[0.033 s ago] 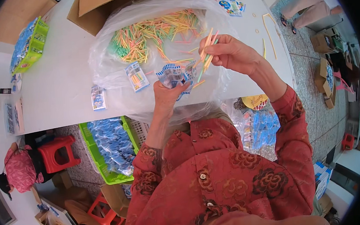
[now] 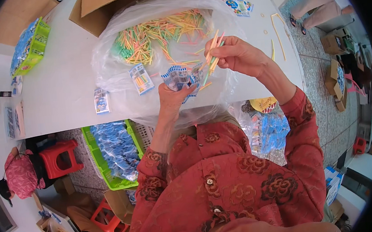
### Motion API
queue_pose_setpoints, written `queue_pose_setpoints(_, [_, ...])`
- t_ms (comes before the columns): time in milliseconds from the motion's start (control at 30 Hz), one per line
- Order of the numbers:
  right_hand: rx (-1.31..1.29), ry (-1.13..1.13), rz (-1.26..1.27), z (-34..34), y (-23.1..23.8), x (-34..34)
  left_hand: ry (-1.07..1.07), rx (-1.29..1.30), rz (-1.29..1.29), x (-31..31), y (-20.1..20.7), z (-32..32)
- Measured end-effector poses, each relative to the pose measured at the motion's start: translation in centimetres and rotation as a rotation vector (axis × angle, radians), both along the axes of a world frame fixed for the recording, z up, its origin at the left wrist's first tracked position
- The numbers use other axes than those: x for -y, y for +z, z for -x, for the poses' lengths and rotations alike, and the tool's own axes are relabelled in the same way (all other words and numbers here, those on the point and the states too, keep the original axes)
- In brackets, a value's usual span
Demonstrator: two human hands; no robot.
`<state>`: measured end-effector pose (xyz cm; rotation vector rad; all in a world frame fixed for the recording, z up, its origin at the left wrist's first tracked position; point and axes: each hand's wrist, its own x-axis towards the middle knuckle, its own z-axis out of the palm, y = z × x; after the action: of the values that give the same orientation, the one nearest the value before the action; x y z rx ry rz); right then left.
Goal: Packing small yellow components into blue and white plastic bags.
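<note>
R hand [image 2: 238,58] pinches a bundle of sticks [image 2: 212,54] between thumb and fingertips, ends fanning toward 11 o'clock. L hand [image 2: 172,95] grips a blue packet [image 2: 178,77], fingers curled round its lower edge; sticks' lower ends prob. touch the packet mouth. Stick pile [image 2: 161,34] in bag at 12.

cardboard box [image 2: 97,13] cut off by top edge, left hand [image 2: 171,97] fingers hidden behind blue packet [image 2: 178,77]

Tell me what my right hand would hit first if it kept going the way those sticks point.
Probably the small blue packet in the left hand: the right hand angles its thin sticks down-left at it. Depth is unclear.
</note>
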<state>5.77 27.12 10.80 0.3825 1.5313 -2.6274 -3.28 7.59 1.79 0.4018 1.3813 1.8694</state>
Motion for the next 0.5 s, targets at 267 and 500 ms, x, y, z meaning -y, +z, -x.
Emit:
queue_pose_setpoints(267, [0.032,-0.062,-0.053,0.35,-0.73,-0.09,-0.025,-0.027,-0.075,0.38,0.45,-0.29])
queue_pose_setpoints(500, [-0.019,-0.108,-0.246,0.16,-0.62,0.23,-0.051,-0.014,-0.138,0.39,-0.04,-0.24])
